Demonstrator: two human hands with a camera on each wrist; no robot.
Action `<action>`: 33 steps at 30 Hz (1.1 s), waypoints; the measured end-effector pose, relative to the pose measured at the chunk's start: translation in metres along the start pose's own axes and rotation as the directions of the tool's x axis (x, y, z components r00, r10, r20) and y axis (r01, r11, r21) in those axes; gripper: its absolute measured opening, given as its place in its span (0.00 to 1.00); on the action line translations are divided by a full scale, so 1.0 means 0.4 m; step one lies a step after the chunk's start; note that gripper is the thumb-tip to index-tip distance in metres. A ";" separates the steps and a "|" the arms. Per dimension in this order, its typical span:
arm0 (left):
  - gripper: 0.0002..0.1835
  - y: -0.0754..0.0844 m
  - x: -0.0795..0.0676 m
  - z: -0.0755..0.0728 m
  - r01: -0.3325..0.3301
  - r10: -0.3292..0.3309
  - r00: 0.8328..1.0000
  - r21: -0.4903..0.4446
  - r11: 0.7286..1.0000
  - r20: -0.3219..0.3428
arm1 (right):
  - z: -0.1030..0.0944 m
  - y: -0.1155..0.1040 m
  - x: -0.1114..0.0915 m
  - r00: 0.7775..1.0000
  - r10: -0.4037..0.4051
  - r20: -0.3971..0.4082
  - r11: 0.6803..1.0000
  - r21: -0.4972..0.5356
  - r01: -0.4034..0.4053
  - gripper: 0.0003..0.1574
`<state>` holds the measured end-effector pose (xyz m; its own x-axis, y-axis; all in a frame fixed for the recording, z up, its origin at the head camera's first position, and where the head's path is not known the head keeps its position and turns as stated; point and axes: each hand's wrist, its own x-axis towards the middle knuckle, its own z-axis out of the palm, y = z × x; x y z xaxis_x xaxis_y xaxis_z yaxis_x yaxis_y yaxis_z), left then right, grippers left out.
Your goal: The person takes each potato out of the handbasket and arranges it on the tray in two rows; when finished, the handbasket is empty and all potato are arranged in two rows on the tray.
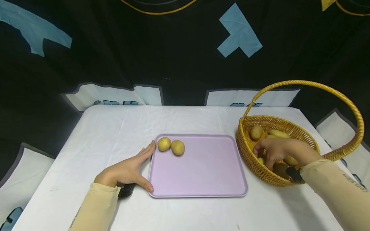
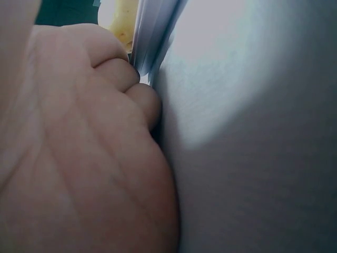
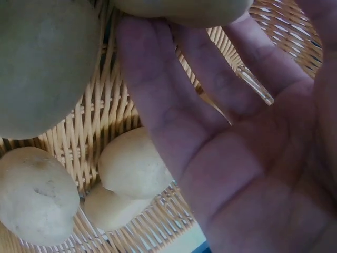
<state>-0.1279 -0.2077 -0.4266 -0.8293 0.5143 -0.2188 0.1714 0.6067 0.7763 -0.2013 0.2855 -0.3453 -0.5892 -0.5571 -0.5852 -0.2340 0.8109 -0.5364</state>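
Note:
My left hand (image 1: 127,170) rests on the table at the left side of a lilac tray (image 1: 202,166), thumb and fingers spread along its edge. In the left wrist view, the fingers of the left hand (image 2: 89,132) meet the tray rim (image 2: 150,42). Two potatoes (image 1: 177,147) lie side by side in the tray's far left corner. My right hand (image 1: 278,150) reaches down into a wicker basket (image 1: 266,176) of potatoes. In the right wrist view, its fingertips hold a potato (image 3: 184,10), partly cut off by the frame; the thumb tip is out of frame.
More potatoes (image 1: 256,132) lie in the basket around the right hand, one of them long (image 1: 278,133). A tall yellow handle (image 1: 303,83) arches over the basket. The white-covered table (image 1: 115,128) ends at a dark curtain (image 1: 185,64) behind.

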 end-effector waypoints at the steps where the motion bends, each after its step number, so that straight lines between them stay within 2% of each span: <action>1: 0.83 0.001 0.001 0.000 -0.001 0.001 1.000 0.000 1.000 0.001 | 0.000 0.002 -0.002 1.000 -0.001 -0.007 1.000 0.001 0.001 0.27; 7: 0.83 0.004 0.004 0.000 -0.001 0.001 1.000 0.003 1.000 0.004 | -0.004 0.014 -0.012 0.997 -0.002 -0.073 1.000 0.027 0.004 0.29; 9: 0.83 0.005 0.003 0.000 0.001 -0.001 1.000 0.004 1.000 0.004 | -0.009 0.016 -0.017 0.994 -0.019 -0.104 1.000 -0.007 0.019 0.29; 12: 0.83 0.005 0.001 0.001 0.003 -0.003 1.000 0.005 1.000 0.002 | -0.019 0.018 -0.026 0.987 -0.060 -0.151 0.997 -0.048 0.054 0.29; 18: 0.83 0.006 -0.001 0.002 0.006 -0.006 1.000 0.005 1.000 -0.003 | -0.035 0.023 -0.041 0.966 -0.099 -0.237 0.995 -0.023 0.097 0.29; 22: 0.83 0.005 -0.001 0.002 0.002 -0.002 1.000 0.002 1.000 -0.003 | -0.043 0.019 -0.051 0.936 -0.114 -0.334 0.993 -0.047 0.104 0.31; 27: 0.83 0.002 -0.001 0.000 -0.006 0.006 1.000 0.001 1.000 0.000 | -0.047 -0.001 -0.062 0.882 -0.121 -0.455 0.992 -0.079 0.095 0.30; 33: 0.83 0.002 -0.002 -0.002 -0.009 0.009 1.000 -0.007 1.000 0.003 | -0.045 -0.035 -0.069 0.820 -0.110 -0.561 0.994 -0.061 0.092 0.33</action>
<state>-0.1276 -0.2080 -0.4255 -0.8261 0.5215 -0.2136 0.1751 0.5979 0.7822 -0.1956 0.2930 -0.3108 -0.8915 -0.4460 -0.0798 -0.3340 0.7659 -0.5494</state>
